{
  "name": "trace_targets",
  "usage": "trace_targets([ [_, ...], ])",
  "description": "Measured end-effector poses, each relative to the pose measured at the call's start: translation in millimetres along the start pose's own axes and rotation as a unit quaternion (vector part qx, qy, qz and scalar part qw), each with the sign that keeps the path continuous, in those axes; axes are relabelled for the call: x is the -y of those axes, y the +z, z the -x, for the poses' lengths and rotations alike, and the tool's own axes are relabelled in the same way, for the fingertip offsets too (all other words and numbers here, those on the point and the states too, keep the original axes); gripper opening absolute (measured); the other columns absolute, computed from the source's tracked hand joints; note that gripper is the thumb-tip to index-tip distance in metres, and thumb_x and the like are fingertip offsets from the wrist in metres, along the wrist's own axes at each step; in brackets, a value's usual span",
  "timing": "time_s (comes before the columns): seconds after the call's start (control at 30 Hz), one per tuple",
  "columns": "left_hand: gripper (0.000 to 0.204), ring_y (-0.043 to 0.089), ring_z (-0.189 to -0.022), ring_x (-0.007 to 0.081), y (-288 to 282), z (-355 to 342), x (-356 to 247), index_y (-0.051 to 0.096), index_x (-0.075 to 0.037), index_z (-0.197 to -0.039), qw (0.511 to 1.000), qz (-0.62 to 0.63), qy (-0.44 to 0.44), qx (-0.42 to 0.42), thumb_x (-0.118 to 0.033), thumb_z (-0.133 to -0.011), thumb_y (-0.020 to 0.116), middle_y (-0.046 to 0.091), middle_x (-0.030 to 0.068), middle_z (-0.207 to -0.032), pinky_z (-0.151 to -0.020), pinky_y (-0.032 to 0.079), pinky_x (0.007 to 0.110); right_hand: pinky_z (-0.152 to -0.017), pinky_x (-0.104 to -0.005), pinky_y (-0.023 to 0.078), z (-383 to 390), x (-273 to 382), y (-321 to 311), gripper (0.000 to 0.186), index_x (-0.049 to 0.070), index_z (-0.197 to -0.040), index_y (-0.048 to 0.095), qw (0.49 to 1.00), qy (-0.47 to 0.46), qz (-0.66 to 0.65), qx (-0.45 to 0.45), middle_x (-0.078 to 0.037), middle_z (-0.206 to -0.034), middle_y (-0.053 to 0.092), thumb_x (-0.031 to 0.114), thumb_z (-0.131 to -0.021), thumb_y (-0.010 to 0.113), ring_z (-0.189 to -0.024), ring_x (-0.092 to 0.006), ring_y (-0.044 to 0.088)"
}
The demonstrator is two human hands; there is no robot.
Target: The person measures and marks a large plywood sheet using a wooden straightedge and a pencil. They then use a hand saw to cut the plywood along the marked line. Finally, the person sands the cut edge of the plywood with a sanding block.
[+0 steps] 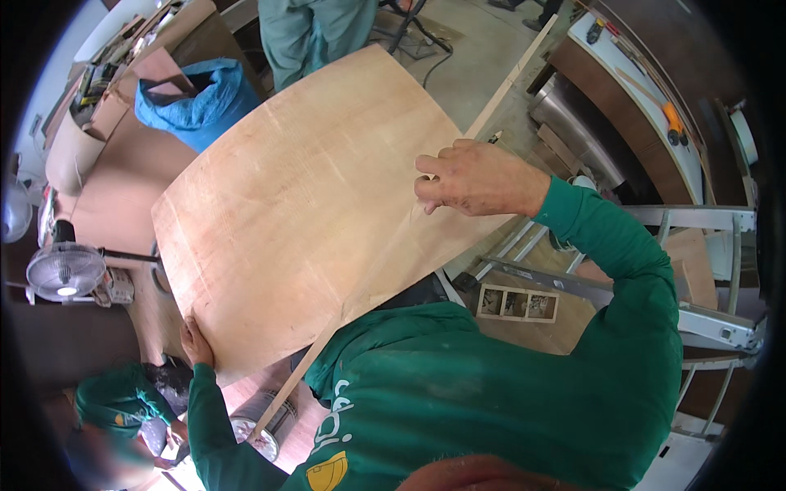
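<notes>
Here we are in green sleeves, and straight ahead the plywood sheet (295,213) fills the middle of the dial, tilted, its near corner toward seven o'clock. Our left hand (197,342) is at eight, clamped on the sheet's edge. Our right hand (479,178) sits at two, fingers curled over the sheet beside a long wooden strip (512,74); whether it grips that strip, we cannot tell. A pencil-like stick (495,137) pokes out past the knuckles. The strip slants right across the sheet from seven to one.

Below us at seven there's a metal can (278,413); at four, a three-compartment wooden box (517,304); at three, a metal ladder (696,218). Farther off, a fan (65,270) at nine, a blue bag (196,106) at ten, and a person's pale green trousers (315,37) at eleven.
</notes>
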State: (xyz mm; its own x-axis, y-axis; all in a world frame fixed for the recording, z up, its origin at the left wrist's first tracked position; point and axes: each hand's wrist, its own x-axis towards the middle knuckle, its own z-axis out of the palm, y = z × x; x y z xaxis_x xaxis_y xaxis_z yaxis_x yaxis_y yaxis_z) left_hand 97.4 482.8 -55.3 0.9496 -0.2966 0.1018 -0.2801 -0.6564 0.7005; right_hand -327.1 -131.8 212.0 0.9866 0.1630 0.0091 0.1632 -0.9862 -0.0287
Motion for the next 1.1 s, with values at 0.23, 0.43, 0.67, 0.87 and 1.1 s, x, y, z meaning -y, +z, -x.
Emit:
trace_targets([
  [0.23, 0.056, 0.058, -0.091, 0.0222, 3.5, -30.4, -11.0, 0.067, 0.002, -0.109, 0.998, 0.046, 0.029, 0.031, -0.051, -0.116, 0.053, 0.065, 0.0111, -0.094, -0.087, 0.049, 0.039, -0.086, -0.0480, 0.056, 51.4, -25.6, -27.9, 0.011, 0.014, -0.102, 0.065, 0.989, 0.140, 0.040, -0.027, -0.008, -0.105, 0.060, 0.025, -0.103, 0.066, -0.093, -0.0328, 0.070],
  [0.43, 0.049, 0.054, -0.092, 0.0184, 26.9, -35.6, -21.6, 0.067, 0.002, -0.110, 0.994, 0.063, 0.080, 0.040, -0.043, -0.118, 0.052, 0.063, 0.0072, -0.094, -0.087, 0.048, 0.037, -0.085, -0.0523, 0.055, 83.5, -37.0, -23.6, 0.021, 0.011, -0.104, 0.062, 0.968, 0.240, 0.070, -0.003, -0.011, -0.105, 0.059, 0.032, -0.103, 0.067, -0.093, -0.0365, 0.069],
  [0.67, 0.047, 0.058, -0.099, 0.0207, 4.8, -11.0, -43.1, 0.067, 0.004, -0.120, 0.998, 0.022, 0.011, 0.063, -0.040, -0.118, 0.051, 0.066, 0.0133, -0.103, -0.092, 0.050, 0.036, -0.083, -0.0530, 0.053, 80.8, -50.5, 5.8, 0.022, 0.009, -0.109, 0.063, 0.963, 0.259, 0.048, 0.054, -0.014, -0.107, 0.057, 0.028, -0.101, 0.070, -0.098, -0.0381, 0.068],
  [0.87, 0.050, 0.063, -0.130, 0.0446, -1.6, 17.6, -34.2, 0.066, -0.002, -0.144, 0.993, -0.096, 0.027, 0.063, -0.041, -0.118, 0.046, 0.068, 0.0273, -0.137, -0.111, 0.048, 0.049, -0.084, -0.0546, 0.053, 80.0, -46.1, 37.0, 0.019, 0.008, -0.112, 0.064, 0.964, 0.251, 0.039, 0.074, -0.015, -0.111, 0.058, 0.021, -0.100, 0.072, -0.100, -0.0409, 0.067],
  [1.1, 0.063, 0.052, -0.137, 0.0454, -7.0, 14.1, -76.0, 0.050, -0.004, -0.159, 0.980, -0.184, 0.044, -0.061, -0.047, -0.113, 0.055, 0.055, 0.0245, -0.149, -0.113, 0.041, 0.053, -0.081, -0.0555, 0.052, 69.3, -26.3, 49.6, 0.020, 0.005, -0.111, 0.065, 0.968, 0.229, 0.041, 0.097, -0.017, -0.109, 0.058, 0.020, -0.101, 0.072, -0.095, -0.0438, 0.066],
])
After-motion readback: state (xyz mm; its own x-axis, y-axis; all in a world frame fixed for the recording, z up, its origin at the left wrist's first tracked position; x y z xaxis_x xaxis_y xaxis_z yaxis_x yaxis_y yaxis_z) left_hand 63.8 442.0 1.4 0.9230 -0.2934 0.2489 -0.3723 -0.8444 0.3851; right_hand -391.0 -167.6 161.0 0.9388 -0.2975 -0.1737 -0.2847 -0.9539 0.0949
